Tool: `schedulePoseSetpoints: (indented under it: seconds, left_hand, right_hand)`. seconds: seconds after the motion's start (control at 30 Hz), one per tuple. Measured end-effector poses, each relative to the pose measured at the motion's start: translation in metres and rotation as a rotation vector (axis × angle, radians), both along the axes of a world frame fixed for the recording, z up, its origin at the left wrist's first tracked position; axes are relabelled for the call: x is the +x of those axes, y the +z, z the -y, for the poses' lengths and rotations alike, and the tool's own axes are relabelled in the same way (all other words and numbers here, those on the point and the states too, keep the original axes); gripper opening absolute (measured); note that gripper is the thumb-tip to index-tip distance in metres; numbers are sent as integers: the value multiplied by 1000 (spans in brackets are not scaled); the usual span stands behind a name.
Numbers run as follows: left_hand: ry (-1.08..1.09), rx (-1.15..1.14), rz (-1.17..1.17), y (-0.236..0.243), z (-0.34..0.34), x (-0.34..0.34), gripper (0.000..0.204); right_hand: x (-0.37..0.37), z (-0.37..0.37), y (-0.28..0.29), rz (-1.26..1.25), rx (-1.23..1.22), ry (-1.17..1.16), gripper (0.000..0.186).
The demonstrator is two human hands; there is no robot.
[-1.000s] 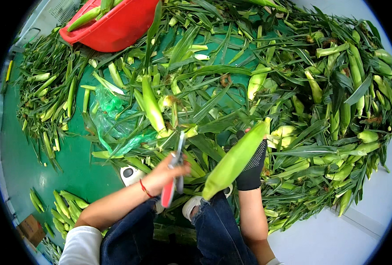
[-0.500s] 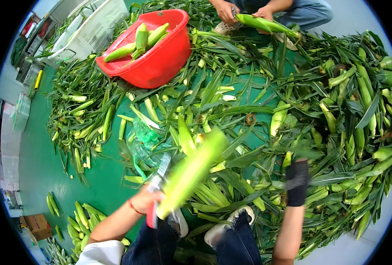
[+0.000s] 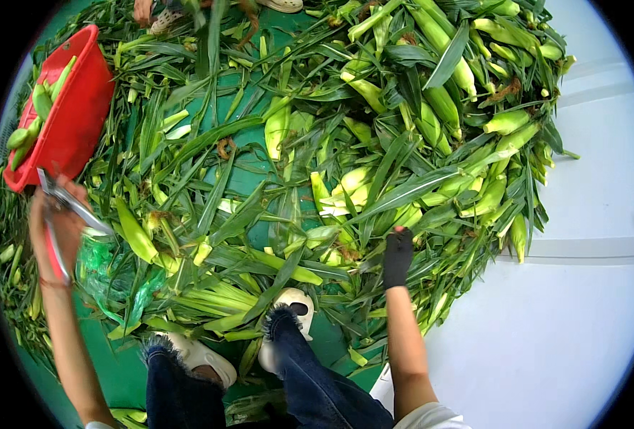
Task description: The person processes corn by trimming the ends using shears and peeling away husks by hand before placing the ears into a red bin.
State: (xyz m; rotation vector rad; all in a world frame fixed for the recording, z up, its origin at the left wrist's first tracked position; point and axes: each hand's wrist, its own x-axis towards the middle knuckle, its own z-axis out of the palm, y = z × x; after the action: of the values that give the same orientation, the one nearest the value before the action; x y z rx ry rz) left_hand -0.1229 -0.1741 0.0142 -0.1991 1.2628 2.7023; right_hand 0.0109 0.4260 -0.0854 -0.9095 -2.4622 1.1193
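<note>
The left hand is wrapped around some shears with grey metal and red parts. They seem to be held low down so the tip points up and away from the palm. The right hand wears a black glove with a bare fingertip (maybe so it can feel things, while the cloth guards the skin). It is at the near edge of a big corn pile, and I cannot tell if its fingers are closed on a leaf or on nothing. Pale ears lie in the pile past it. One green ear lies on the leaves, just beside the left hand. A red tub with green corn in it is close to that hand, likely put there because it is easy to reach.

Long leaves lie over the pile and get in the way, hiding what is under them. A see-through green bag is beside the left wrist. White shoes stand among the leaves. At the top, part of another person's hand shows.
</note>
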Motion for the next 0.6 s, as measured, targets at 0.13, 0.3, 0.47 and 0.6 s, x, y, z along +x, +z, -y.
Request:
schedulePoseSetpoints:
  seconds: [0.13, 0.3, 0.47, 0.6]
  left_hand:
    - [-41, -1, 392, -21, -84, 78, 43]
    - [-155, 12, 671, -56, -127, 139, 44]
    - [-297, 50, 715, -66, -155, 149, 39]
    - [-325, 103, 730, -63, -160, 147, 44]
  right_hand:
    - [-33, -31, -40, 159, 34, -134, 47]
    - [-76, -16, -56, 171, 613, -258, 58]
    - [-77, -48, -45, 27, 380, -102, 60]
    - [-46, 39, -41, 4, 880, 522, 68]
